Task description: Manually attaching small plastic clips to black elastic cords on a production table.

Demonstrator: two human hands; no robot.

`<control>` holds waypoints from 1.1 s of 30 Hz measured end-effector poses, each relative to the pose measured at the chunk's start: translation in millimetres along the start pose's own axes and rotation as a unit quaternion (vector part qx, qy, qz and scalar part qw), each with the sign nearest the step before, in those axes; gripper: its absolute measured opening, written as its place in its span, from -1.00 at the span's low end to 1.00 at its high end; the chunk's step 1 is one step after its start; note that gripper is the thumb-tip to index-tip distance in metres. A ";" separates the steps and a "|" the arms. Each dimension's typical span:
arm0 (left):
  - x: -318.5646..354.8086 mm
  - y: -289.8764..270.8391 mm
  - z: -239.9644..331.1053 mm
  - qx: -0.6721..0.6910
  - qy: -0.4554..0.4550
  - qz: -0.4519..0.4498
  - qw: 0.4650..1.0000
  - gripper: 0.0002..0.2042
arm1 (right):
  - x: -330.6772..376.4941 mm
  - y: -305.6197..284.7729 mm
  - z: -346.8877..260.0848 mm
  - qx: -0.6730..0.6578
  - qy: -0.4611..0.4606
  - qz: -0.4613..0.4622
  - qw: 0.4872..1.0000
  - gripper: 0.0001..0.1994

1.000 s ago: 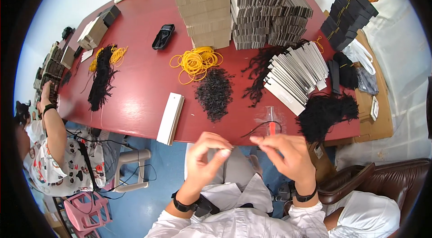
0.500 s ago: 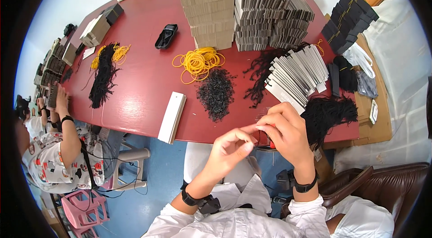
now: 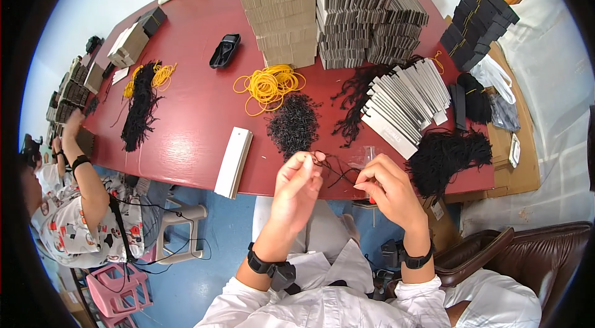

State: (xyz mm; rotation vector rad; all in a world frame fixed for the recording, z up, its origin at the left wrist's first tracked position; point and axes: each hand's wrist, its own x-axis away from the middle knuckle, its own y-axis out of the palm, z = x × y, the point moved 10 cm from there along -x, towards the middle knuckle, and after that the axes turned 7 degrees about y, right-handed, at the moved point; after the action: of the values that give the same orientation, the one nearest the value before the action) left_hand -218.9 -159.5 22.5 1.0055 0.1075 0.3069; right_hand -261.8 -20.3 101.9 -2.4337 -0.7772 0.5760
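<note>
A thin black cord (image 3: 338, 174) runs loosely between my two hands, just over the front edge of the red table. My left hand (image 3: 296, 188) has one end pinched between thumb and fingers. The cord's other end is in the fingertips of my right hand (image 3: 390, 195). Just beyond my left hand lies a heap of small black plastic pieces (image 3: 293, 123). Close to my right hand are a bundle of black cords (image 3: 451, 164) and a fanned row of pale card strips (image 3: 406, 108). A small clear plastic piece (image 3: 367, 155) shows between the hands.
Left of the hands lies a stack of white strips (image 3: 234, 162). Yellow elastic bands (image 3: 271, 84) and a black tray (image 3: 225, 51) sit farther back. Tall cardboard stacks (image 3: 277, 15) stand behind. At far left a co-worker's arm (image 3: 87, 173) reaches over the red table (image 3: 180, 111).
My hands have drawn apart, the left one moving left and up, so the black cord now shows stretched between them. The co-worker's hand has shifted too.
</note>
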 end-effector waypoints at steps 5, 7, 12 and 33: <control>-5.0 -3.1 18.4 -0.055 0.053 -0.004 0.997 -0.92 | 5.3 6.6 18.8 -0.024 0.040 -0.037 0.998 -0.90; -5.8 -5.1 21.7 -0.068 0.067 0.003 0.995 -0.93 | 8.1 10.0 22.6 -0.017 0.049 -0.057 0.997 -0.90; -1.4 20.9 45.5 -0.240 0.183 -0.086 0.949 -0.97 | 7.1 13.8 16.3 -0.015 0.041 -0.081 0.996 -0.90; 20.6 58.4 69.5 -0.506 0.318 -0.146 0.788 -0.90 | -9.6 -18.4 -6.4 -0.374 0.012 0.082 0.924 -0.86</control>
State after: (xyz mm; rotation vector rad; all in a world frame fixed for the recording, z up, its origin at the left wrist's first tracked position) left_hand -195.3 -180.8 109.9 -0.2323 0.6370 0.3435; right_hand -273.0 -15.6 119.9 -3.2235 -0.9046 0.3357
